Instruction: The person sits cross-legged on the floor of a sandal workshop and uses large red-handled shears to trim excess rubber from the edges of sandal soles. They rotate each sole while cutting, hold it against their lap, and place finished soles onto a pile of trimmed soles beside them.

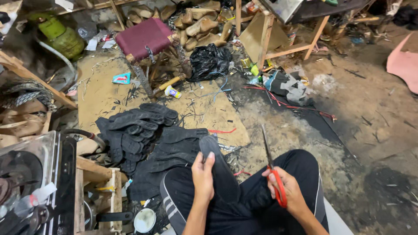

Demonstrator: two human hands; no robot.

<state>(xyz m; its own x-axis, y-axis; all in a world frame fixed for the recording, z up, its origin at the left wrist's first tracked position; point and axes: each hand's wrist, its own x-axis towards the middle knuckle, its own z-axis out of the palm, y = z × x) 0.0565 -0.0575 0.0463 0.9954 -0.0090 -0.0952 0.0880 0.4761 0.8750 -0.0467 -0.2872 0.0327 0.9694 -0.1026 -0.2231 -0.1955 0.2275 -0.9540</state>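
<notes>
Over at the far left a metal machine (30, 174) crowds the corner beside a rough wooden frame (98, 191), with a small white tin (144, 220) on the floor just below it. Further back, a green gas cylinder (61, 37) lies tilted among the clutter, and a maroon-cushioned stool (143, 39) stands on a worn sheet of cardboard (104, 93). In front of the stool a heap of black rubber soles (139, 126) is piled on the floor, touching the person's left knee. The person sits low in black trousers, and the left hand (203, 174) is closed round the lower part of a single dark sole (217, 167), holding it upright over the lap with its rounded tip pointing away. Behind it, a crumpled black plastic bag (210, 61) sits near a stack of wooden shoe lasts (200, 26). To the right, the right hand (285, 189) grips red-handled scissors (272, 167), fingers through the loops, the blades together and pointing up and away, well apart from the sole. Past the scissors a wooden bench (283, 43) stands on slanted legs, and the dirt floor (370, 130) is strewn with scraps, with a pink sheet (405, 63) at the far right edge.
</notes>
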